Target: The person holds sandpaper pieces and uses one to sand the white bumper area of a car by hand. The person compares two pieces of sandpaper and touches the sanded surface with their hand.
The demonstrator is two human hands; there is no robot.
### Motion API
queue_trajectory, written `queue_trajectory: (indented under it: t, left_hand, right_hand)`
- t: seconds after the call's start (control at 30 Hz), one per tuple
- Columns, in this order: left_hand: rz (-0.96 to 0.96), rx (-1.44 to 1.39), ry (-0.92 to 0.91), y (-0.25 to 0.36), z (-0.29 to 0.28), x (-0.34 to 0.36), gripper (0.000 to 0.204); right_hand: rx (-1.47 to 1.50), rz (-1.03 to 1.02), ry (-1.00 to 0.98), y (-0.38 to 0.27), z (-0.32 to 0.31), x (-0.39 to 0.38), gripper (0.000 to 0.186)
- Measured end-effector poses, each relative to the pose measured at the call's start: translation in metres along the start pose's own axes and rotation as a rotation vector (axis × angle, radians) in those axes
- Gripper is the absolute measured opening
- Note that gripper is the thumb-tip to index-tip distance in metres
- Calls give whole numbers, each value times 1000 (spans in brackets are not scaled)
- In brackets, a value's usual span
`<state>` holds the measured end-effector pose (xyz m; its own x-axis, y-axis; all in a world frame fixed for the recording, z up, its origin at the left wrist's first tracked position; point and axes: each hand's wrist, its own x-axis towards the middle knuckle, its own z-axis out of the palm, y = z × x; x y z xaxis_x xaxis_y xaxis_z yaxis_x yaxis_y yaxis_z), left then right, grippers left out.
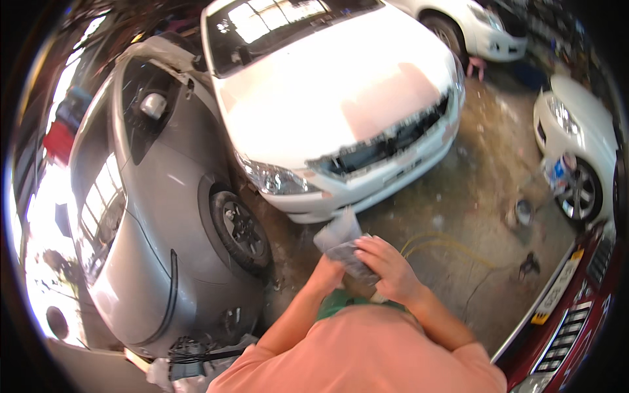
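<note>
Item: one dark grey pad point(352, 258), soft-looking and blurred at the edges, held in front of the person's chest. It lies under the right hand point(392, 267), whose fingers rest along its upper right side, pressed close together and bent over it; the thumb is hidden.

Item: one pale, whitish sheet point(339, 229), standing up beyond the pad, at its far left end, just ahead of the left hand point(327, 272). The left hand sits at the pad's near left edge (its fingers mostly covered, so whether they pinch or spread cannot be told).

Wearer: salmon-coloured shirt point(367, 347), with a strip of green cloth point(335, 302) below the hands.

Surroundings: a white car point(327, 98) ahead, its front grille opening bare; a grey car point(177, 183) at the left, front wheel point(240, 229) showing; a dark red vehicle point(593, 304) at the lower right; a yellow hose point(449, 242) looped on the stained floor point(432, 272), to the right of the hands and well apart from them.
</note>
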<state>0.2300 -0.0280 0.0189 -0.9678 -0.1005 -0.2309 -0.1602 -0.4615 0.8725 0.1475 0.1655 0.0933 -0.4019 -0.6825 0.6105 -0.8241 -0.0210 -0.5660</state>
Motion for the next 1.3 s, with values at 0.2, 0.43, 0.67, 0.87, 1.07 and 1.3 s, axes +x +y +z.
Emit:
queue_trajectory:
  t: [0.2,0.43,0.67,0.87,1.07,1.3]
  left_hand:
    - [-113,-57,-170,-8,-26,13,36]
    - [-121,62,-217,-9,-19,16,38]
    - [9,315,-117,8,-3,-1,42]
    - [137,651,-48,18,2,-8,44]
    - [117,479,-36,35,15,-17,46]
    - [12,322,-310,0,-61,3,51]
  right_hand:
    - [-11,-159,71,-31,13,0,46]
    - [-40,7,177,-21,30,-12,48]
    - [12,99,183,-6,46,-12,66]
    - [35,216,177,8,50,-9,66]
    - [15,215,184,28,47,-11,60]
    - [35,-104,82,-24,48,7,42]
